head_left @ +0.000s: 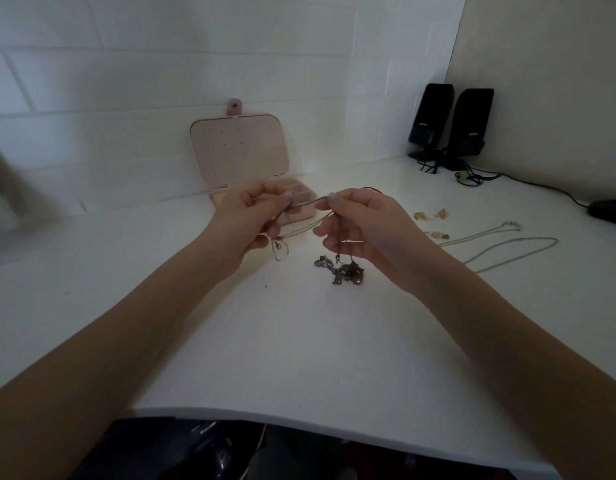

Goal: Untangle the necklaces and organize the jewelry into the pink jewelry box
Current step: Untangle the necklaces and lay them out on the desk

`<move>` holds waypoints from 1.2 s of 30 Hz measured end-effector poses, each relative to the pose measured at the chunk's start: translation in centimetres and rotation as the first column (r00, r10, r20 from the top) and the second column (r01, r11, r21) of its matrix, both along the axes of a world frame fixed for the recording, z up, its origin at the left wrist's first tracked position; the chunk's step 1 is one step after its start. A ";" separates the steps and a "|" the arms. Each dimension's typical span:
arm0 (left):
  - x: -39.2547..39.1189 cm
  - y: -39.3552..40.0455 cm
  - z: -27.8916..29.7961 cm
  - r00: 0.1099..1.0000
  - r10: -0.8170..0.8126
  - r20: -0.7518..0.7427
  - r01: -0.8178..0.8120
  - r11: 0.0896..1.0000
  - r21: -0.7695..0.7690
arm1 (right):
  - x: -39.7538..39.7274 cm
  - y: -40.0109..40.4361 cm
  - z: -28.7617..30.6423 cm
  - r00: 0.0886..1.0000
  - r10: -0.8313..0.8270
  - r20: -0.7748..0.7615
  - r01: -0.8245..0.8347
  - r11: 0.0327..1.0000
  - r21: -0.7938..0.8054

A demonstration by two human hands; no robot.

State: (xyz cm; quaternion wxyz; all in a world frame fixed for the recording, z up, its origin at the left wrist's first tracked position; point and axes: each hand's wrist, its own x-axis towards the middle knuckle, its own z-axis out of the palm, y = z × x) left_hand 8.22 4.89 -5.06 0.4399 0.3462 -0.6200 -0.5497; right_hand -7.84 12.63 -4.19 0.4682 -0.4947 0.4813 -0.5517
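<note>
Just in front of the open pink jewelry box, both hands are raised above the counter with a thin chain stretched between them. Left hand pinches one end between thumb and forefinger; right hand pinches the other end the same way, so each grip is clenched on the chain. More of it hangs below the hands, and a loop dangles under the left one. This looks like the untangling step, with nothing visibly placed in the box, though its tray is half hidden behind the hands. Next comes finding where the strands cross and easing them apart gently, since hard pulling would likely tighten a knot.

Nearer the person than the box lies a dark charm bracelet. Right of the box lie small yellow earrings and two long chains, apparently already freed. Farther right, two black speakers stand in the corner against a white tiled wall.
</note>
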 end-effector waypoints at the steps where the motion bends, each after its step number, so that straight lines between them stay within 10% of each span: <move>1: 0.0 0.1 0.1 0.999 -0.020 0.039 0.021 0.999 -0.035 | 0.0 0.0 0.1 1.000 0.000 0.009 0.000 1.000 0.006; 10: -0.1 1.2 -0.1 0.877 -0.176 0.448 0.304 0.924 -0.232 | -0.7 0.2 0.8 0.997 0.003 0.073 -0.006 0.999 0.037; 23: 0.8 0.0 0.8 0.926 -0.312 -0.214 0.343 0.931 0.127 | -1.3 -0.1 0.5 0.965 -0.180 -0.189 0.171 0.983 -0.061; 32: 0.6 0.3 1.2 0.964 -0.222 -0.149 0.241 0.963 0.123 | -0.7 -0.3 -0.3 0.926 -0.159 -0.341 0.120 0.984 -0.132; 36: 0.5 0.3 1.2 0.948 -0.293 -0.125 0.300 0.953 0.046 | -0.5 -0.7 -1.3 0.714 -0.346 -0.609 0.193 0.933 -0.304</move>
